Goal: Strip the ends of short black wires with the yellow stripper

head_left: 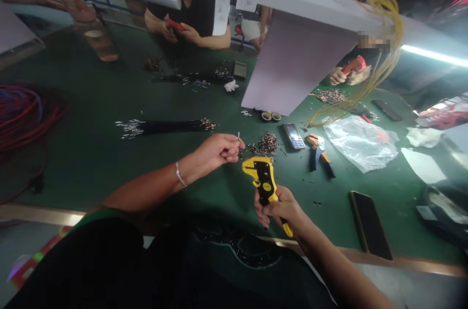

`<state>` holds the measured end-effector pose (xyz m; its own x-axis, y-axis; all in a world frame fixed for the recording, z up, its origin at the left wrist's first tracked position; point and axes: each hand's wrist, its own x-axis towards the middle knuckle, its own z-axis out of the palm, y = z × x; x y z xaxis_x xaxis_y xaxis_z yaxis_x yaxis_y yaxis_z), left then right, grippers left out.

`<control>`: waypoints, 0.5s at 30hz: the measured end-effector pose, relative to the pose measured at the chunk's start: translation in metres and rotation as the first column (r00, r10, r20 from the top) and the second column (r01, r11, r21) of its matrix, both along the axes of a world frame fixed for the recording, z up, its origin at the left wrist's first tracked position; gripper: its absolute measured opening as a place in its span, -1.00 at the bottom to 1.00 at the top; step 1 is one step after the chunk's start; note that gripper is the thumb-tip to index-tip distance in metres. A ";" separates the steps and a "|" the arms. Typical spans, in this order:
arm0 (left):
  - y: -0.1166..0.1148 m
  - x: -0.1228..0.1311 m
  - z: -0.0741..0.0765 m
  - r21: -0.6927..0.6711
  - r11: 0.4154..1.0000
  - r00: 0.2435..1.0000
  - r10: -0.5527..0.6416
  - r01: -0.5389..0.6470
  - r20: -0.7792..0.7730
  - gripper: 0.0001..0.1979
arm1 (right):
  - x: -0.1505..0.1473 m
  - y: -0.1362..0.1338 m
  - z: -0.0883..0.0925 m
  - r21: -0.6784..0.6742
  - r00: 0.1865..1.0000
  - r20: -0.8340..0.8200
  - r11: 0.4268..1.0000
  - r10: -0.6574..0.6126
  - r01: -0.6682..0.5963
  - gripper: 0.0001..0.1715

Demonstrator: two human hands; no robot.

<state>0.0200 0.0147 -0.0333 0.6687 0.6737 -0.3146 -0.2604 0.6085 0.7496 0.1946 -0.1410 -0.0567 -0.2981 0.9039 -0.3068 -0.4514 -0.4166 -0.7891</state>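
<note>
My right hand (281, 209) grips the handles of a yellow and black crimping tool (263, 180), its head pointing up and away from me. My left hand (219, 149) is closed in a pinch on a small metal terminal (239, 136) held just left of the tool's head. A pile of loose metal terminals (266, 144) lies on the green table (109, 153) right behind the tool. A bundle of black wires (164, 126) with metal ends lies further left.
A keypad phone (293, 135), orange and blue pliers (319, 151), a clear plastic bag (358, 142) and a dark smartphone (370, 223) lie to the right. Red cable coils (22, 114) sit far left. Yellow wires (380, 31) hang at right. Other people's hands (179, 31) work across the table.
</note>
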 end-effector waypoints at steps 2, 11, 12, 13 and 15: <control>0.000 0.000 -0.002 0.002 0.999 0.999 -0.044 0.043 0.015 -0.79 | 0.002 -0.004 -0.001 -0.009 1.000 0.016 1.000 0.009 -0.009 -0.73; 0.000 0.003 -0.012 -0.031 0.999 0.996 0.043 -0.041 0.077 -0.91 | 0.007 0.001 -0.003 0.000 0.997 -0.063 0.998 -0.055 0.055 -0.75; 0.002 0.001 -0.011 -0.015 0.998 0.994 0.059 -0.058 0.093 -0.88 | 0.008 0.002 -0.003 0.005 0.996 -0.072 0.998 -0.055 0.055 -0.75; 0.004 -0.001 -0.009 0.012 0.998 0.993 0.059 -0.061 0.102 -0.85 | 0.009 0.002 -0.003 0.013 0.995 -0.080 0.998 -0.056 0.057 -0.75; 0.010 -0.005 -0.005 0.085 0.995 0.994 0.049 -0.057 0.093 -0.81 | 0.011 0.002 -0.006 0.031 0.993 -0.095 0.997 -0.072 0.076 -0.74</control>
